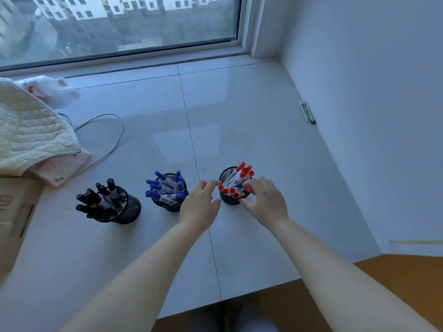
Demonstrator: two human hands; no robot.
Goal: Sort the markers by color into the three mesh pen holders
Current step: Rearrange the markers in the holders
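Both hands flank the right mesh holder [231, 198] of red-capped markers [236, 182]. The left hand [200, 204] is spread beside its rim, grasping nothing; the right hand [265, 200] lies with loosely bent fingers at the caps, though contact cannot be told. The blue markers [165, 186] and black markers [100, 200] fill the other two holders on the pale surface [251, 121].

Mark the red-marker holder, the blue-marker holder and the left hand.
red-marker holder [230, 200]: head view, front mesh wall.
blue-marker holder [170, 206]: head view, front wall near base.
left hand [200, 204]: head view, back of hand.
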